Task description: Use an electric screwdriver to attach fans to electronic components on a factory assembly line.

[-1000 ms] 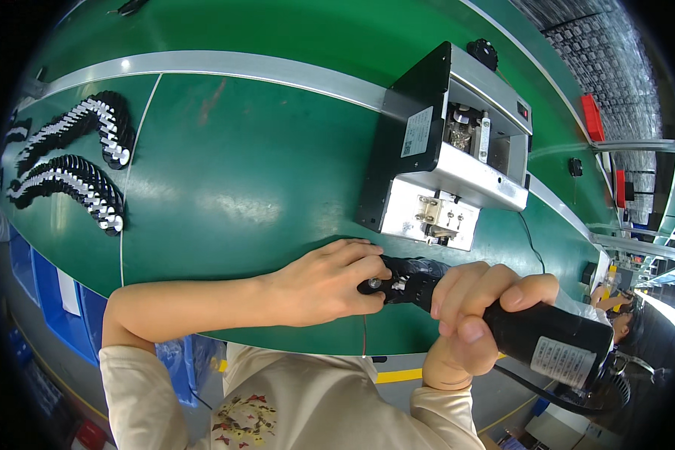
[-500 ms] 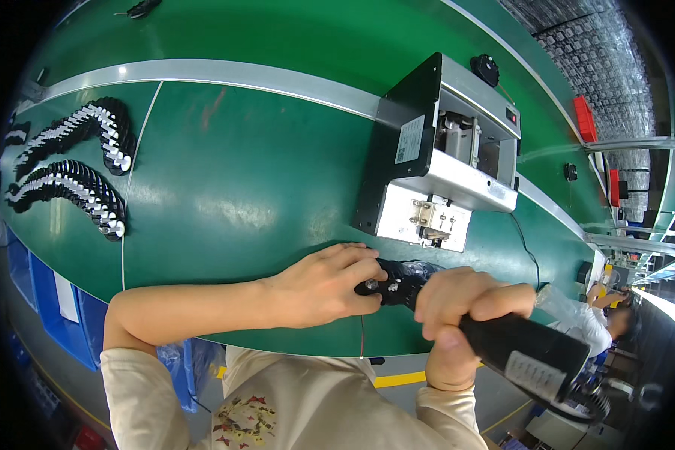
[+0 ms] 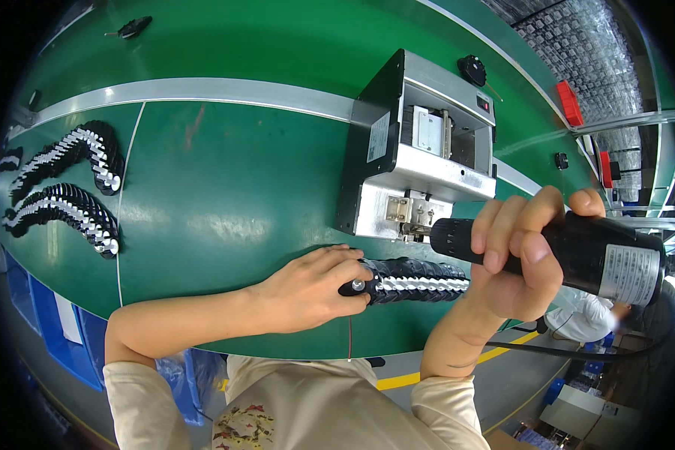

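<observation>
Green tabletop point(image 3: 195, 195), pale seam line at left, bearing the following.

Item: one row of black parts point(image 3: 420, 285) with a white strip along its middle, lying near the tabletop's front edge, below the machine; its right end reaches the right forearm.

Item: left hand point(image 3: 319, 289), half curled, thumb and fingers closed about the row's left end, a round silver fitting showing between them.

Item: right hand point(image 3: 525, 251), closed in a fist-like grip around a black cylindrical tool point(image 3: 589, 244), raised to the right of the left hand. The tool lies nearly level, its ribbed end to the left and crossing the machine's lower right corner in this view (whether the two touch, one cannot tell). A pale label sits on the body; a black cable point(image 3: 562, 352) loops below.

Item: one machine point(image 3: 435, 169), silver metal with a black side panel, open-topped, beyond the row.

Item: two curved rows, upper point(image 3: 75, 142) and lower point(image 3: 71, 202), black and white, side by side at the far left.

Item: one round black part point(image 3: 472, 70), behind the machine; a red tray point(image 3: 569, 103) farther right.

Item: blue bins point(image 3: 82, 360), beneath the front edge, left.
</observation>
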A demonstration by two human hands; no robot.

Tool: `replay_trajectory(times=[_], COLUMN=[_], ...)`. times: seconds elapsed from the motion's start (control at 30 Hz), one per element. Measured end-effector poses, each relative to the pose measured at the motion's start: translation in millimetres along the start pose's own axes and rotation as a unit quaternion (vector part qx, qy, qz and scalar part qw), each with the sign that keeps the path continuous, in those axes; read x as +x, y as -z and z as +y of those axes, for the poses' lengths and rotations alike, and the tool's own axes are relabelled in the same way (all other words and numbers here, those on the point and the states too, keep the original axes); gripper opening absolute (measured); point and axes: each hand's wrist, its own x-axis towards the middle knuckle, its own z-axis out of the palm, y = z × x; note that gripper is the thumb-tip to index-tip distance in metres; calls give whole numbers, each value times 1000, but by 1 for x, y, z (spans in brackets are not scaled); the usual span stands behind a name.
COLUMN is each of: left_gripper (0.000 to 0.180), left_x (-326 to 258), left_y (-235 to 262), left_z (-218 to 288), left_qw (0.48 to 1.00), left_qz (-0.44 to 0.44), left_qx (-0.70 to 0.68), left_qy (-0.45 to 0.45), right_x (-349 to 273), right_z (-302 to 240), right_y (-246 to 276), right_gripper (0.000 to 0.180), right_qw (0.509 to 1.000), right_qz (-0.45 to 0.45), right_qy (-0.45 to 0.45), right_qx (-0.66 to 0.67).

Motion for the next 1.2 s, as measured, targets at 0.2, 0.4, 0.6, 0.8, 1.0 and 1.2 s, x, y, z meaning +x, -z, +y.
replay_trajectory(times=[0.2,0.4,0.6,0.8,1.0,1.2], left_gripper=[25,25,23,14,21,26], left_x=[1,1,-1,0,-2,-2], left_y=[0,1,-3,-2,2,5], left_z=[1,0,-1,0,0,3], left_qw=[1000,1000,1000,999,999,999], left_qz=[-2,11,26,44,12,-10], left_qx=[-8,-11,-13,-4,-30,-39], left_qy=[3,-7,-9,-1,3,7], right_x=[5,-21,-62,-73,-82,-84], right_z=[1,-3,-21,-7,-14,-10], right_y=[-13,-3,3,-6,-13,-12], right_gripper=[41,45,44,40,40,39], right_qw=[995,995,993,993,994,992], right_qz=[47,45,-10,-22,-22,-110], right_qy=[-82,-35,-82,-74,-95,-52], right_qx=[-21,77,84,93,41,28])
